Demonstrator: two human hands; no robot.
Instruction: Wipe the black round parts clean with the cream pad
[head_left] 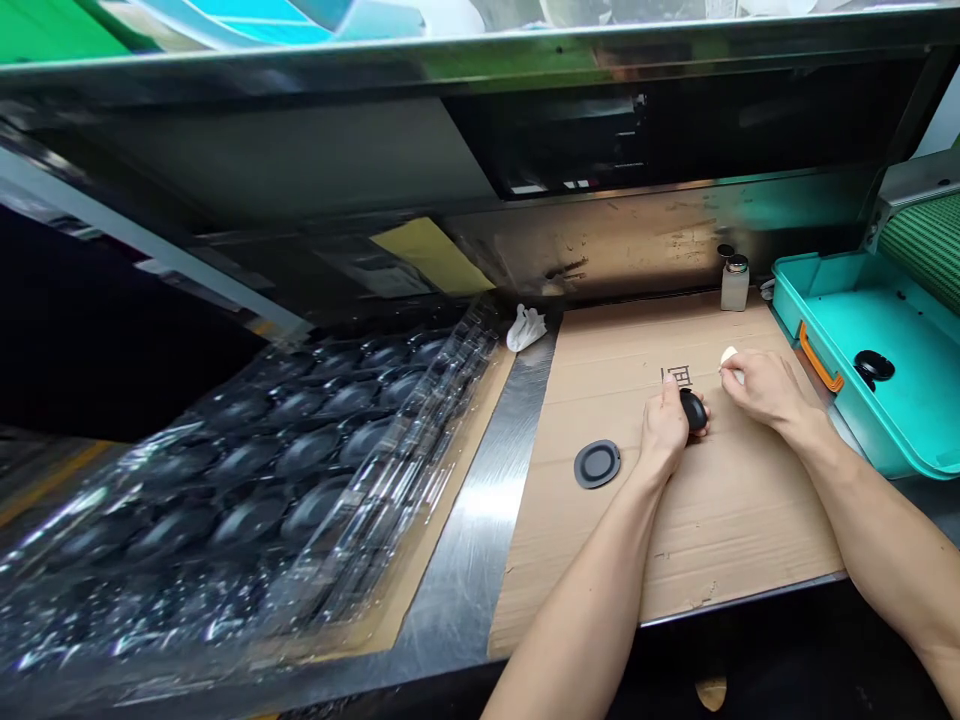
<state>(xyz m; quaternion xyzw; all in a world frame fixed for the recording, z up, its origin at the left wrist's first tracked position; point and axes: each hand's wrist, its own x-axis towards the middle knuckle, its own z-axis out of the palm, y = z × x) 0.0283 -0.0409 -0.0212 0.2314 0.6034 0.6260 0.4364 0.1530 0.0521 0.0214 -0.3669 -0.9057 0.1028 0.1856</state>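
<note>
while the fingers of the left hand (pixel 664 428) curl around a black oval part (pixel 694 410) above the cardboard sheet (pixel 720 540), those of the right hand (pixel 763 387) pinch a small white piece (pixel 728 355) nearby. grey disc (pixel 598 464) lies flat, left of the left hand. bottle (pixel 736 286) stands beyond. teal bin (pixel 934 370) at right holds a black piece (pixel 874 365).
</note>
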